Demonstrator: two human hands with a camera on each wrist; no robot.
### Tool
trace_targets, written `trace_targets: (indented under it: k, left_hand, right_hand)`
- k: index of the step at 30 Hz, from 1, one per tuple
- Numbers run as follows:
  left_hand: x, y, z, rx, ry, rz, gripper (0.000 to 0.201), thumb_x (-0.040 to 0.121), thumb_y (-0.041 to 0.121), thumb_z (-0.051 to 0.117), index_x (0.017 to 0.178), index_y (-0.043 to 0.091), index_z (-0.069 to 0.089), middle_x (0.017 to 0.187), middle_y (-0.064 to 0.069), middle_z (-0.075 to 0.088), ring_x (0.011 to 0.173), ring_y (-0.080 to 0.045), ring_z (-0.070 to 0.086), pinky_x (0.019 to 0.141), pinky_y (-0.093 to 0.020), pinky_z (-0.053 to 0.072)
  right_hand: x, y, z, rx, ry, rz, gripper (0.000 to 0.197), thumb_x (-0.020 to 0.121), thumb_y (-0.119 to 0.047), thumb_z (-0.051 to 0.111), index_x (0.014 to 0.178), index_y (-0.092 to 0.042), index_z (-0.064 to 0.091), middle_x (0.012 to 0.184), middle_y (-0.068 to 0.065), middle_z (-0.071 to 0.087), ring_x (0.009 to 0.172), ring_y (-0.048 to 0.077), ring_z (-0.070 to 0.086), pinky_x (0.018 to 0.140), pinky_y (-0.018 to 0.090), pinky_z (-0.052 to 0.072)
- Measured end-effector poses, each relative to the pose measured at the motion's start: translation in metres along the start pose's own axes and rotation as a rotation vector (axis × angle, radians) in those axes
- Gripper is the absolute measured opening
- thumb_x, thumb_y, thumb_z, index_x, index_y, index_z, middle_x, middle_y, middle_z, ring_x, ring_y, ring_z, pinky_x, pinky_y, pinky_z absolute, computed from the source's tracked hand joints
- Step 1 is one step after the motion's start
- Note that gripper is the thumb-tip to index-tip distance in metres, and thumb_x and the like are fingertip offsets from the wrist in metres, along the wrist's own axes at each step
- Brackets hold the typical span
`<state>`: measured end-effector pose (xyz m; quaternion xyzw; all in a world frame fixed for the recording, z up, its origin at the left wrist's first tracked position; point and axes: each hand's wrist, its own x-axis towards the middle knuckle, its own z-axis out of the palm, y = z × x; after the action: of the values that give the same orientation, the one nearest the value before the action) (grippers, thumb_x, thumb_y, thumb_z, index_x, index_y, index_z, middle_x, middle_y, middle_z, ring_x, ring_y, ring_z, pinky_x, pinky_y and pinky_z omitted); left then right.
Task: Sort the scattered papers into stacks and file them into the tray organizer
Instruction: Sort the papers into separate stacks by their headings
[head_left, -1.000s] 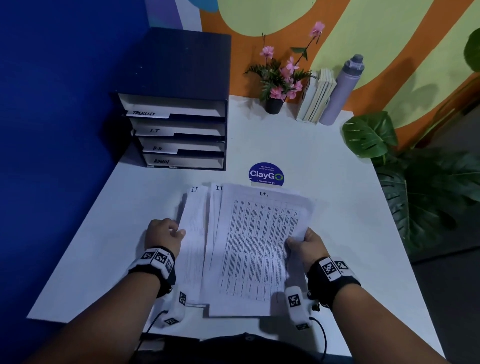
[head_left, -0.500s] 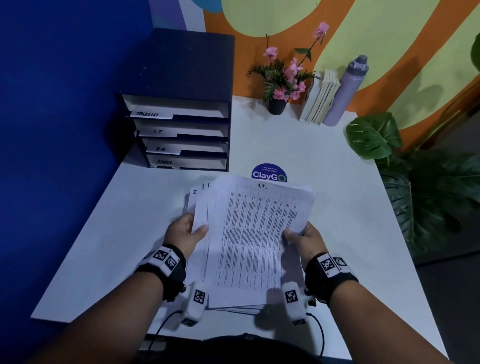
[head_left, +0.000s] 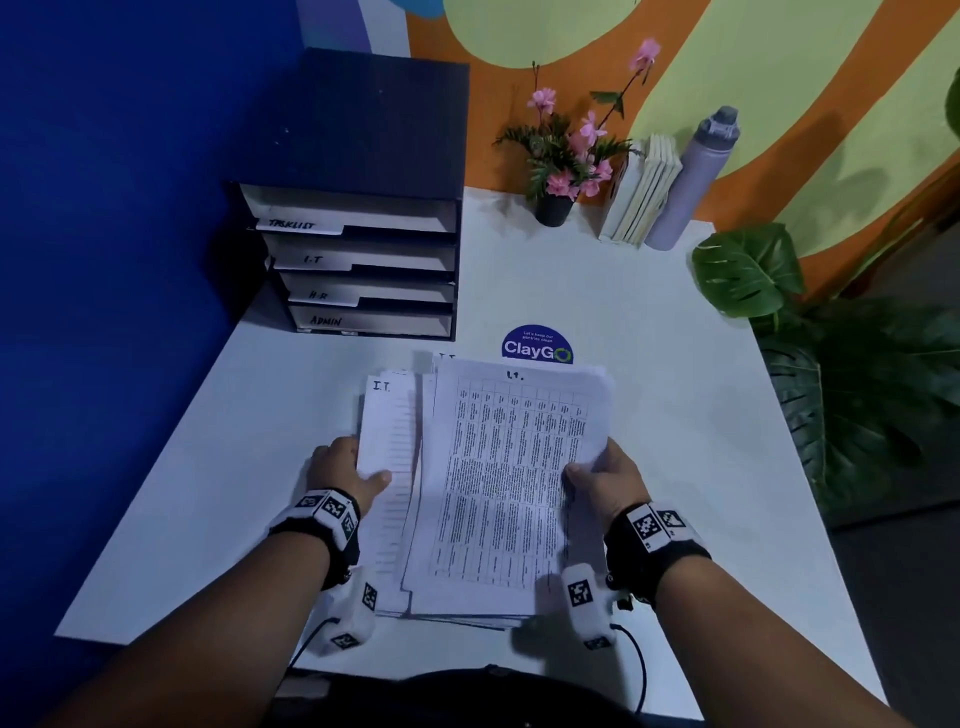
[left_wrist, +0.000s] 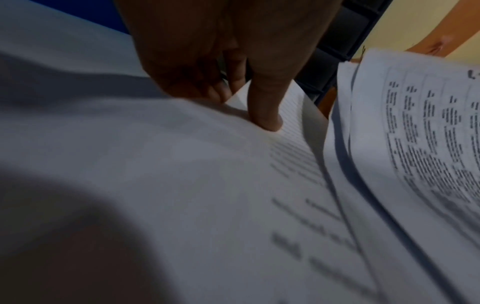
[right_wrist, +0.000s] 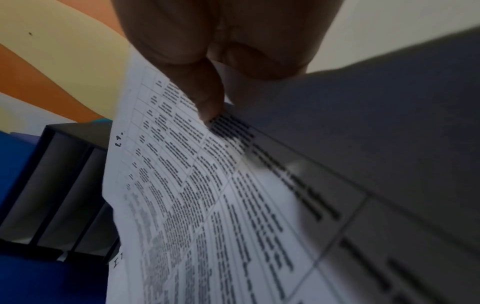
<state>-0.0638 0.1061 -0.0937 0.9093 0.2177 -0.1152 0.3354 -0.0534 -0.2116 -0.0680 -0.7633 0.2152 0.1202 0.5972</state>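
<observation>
A loose stack of printed papers marked "I.T." is held up off the white table, fanned unevenly. My left hand grips the left edge, thumb on top of a sheet. My right hand pinches the right edge, thumb on the table-printed top sheet. The dark tray organizer stands at the back left, its slots labelled TASKLIST, I.T, H.R and ADMIN from top to bottom.
A round blue ClayGO sticker lies just beyond the papers. A potted pink flower, upright books and a grey bottle line the back edge. Large green leaves overhang the right side. A blue wall borders the left.
The papers were lifted off the table and gathered closer together. My left hand went from resting at the stack's left side to gripping its edge.
</observation>
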Motion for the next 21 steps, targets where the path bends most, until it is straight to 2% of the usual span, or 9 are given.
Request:
trace_targets:
  k: [2, 3, 6, 8, 11, 15, 19, 21]
  left_hand:
    - [-0.003, 0.0, -0.002, -0.062, 0.05, 0.05, 0.042, 0.076, 0.016, 0.077, 0.113, 0.004, 0.061, 0.107, -0.013, 0.066, 0.096, -0.03, 0.064, 0.082, -0.03, 0.05]
    - [-0.004, 0.001, -0.002, -0.089, 0.085, 0.057, 0.038, 0.077, 0.012, 0.075, 0.112, 0.004, 0.063, 0.107, -0.012, 0.065, 0.092, -0.028, 0.063, 0.08, -0.028, 0.048]
    - [-0.007, 0.005, -0.004, -0.176, 0.183, 0.034, 0.022, 0.085, 0.014, 0.068, 0.105, 0.006, 0.065, 0.11, -0.011, 0.057, 0.085, -0.02, 0.055, 0.081, -0.026, 0.042]
    - [-0.009, 0.007, -0.005, -0.241, 0.23, 0.014, 0.014, 0.089, 0.016, 0.062, 0.099, 0.007, 0.066, 0.107, -0.008, 0.057, 0.085, -0.02, 0.053, 0.082, -0.026, 0.04]
    - [-0.013, 0.013, -0.008, -0.389, 0.235, -0.006, 0.005, 0.093, 0.016, 0.056, 0.093, 0.013, 0.06, 0.089, -0.002, 0.06, 0.085, -0.023, 0.055, 0.077, -0.027, 0.039]
    - [-0.013, 0.017, -0.008, -0.574, 0.168, -0.044, 0.013, 0.093, 0.017, 0.057, 0.105, 0.014, 0.054, 0.102, -0.003, 0.063, 0.094, -0.023, 0.058, 0.083, -0.029, 0.042]
    - [-0.014, 0.024, -0.005, -0.676, 0.121, -0.021, 0.022, 0.086, 0.011, 0.068, 0.103, 0.015, 0.055, 0.094, -0.002, 0.065, 0.087, -0.019, 0.06, 0.082, -0.026, 0.046]
    - [-0.015, 0.025, -0.004, -0.679, 0.09, 0.008, 0.017, 0.084, 0.012, 0.07, 0.099, 0.014, 0.061, 0.087, 0.006, 0.067, 0.08, -0.009, 0.063, 0.072, -0.02, 0.047]
  right_hand:
    - [0.0, 0.002, -0.001, 0.047, 0.013, 0.044, 0.022, 0.085, 0.005, 0.062, 0.094, -0.015, 0.065, 0.079, 0.005, 0.07, 0.077, 0.027, 0.063, 0.074, 0.039, 0.054]
    - [-0.001, 0.002, -0.001, 0.09, 0.013, 0.058, 0.017, 0.086, 0.004, 0.062, 0.092, -0.012, 0.064, 0.073, 0.005, 0.067, 0.071, 0.025, 0.061, 0.068, 0.036, 0.053]
    - [-0.005, 0.001, -0.003, 0.253, -0.024, 0.096, 0.012, 0.092, 0.002, 0.057, 0.085, -0.008, 0.06, 0.063, 0.003, 0.059, 0.055, 0.016, 0.053, 0.055, 0.027, 0.046]
    - [-0.005, 0.003, -0.005, 0.294, -0.053, 0.082, 0.017, 0.092, 0.003, 0.057, 0.079, -0.009, 0.061, 0.058, 0.0, 0.06, 0.055, 0.015, 0.051, 0.058, 0.027, 0.044]
    - [-0.005, 0.007, -0.006, 0.263, -0.104, 0.061, 0.018, 0.09, 0.004, 0.059, 0.078, -0.008, 0.063, 0.058, 0.0, 0.061, 0.062, 0.019, 0.049, 0.066, 0.031, 0.042]
    - [-0.005, 0.004, 0.0, 0.217, -0.147, 0.042, 0.015, 0.088, 0.002, 0.062, 0.08, -0.01, 0.066, 0.065, 0.004, 0.063, 0.069, 0.022, 0.051, 0.073, 0.035, 0.042]
    - [-0.005, -0.001, 0.006, 0.185, -0.107, 0.017, 0.018, 0.09, 0.005, 0.059, 0.078, -0.008, 0.062, 0.058, 0.0, 0.059, 0.058, 0.017, 0.049, 0.063, 0.03, 0.042]
    - [-0.008, -0.003, 0.007, 0.194, -0.086, 0.01, 0.014, 0.09, 0.007, 0.057, 0.084, -0.005, 0.064, 0.06, 0.0, 0.06, 0.055, 0.013, 0.051, 0.058, 0.026, 0.045]
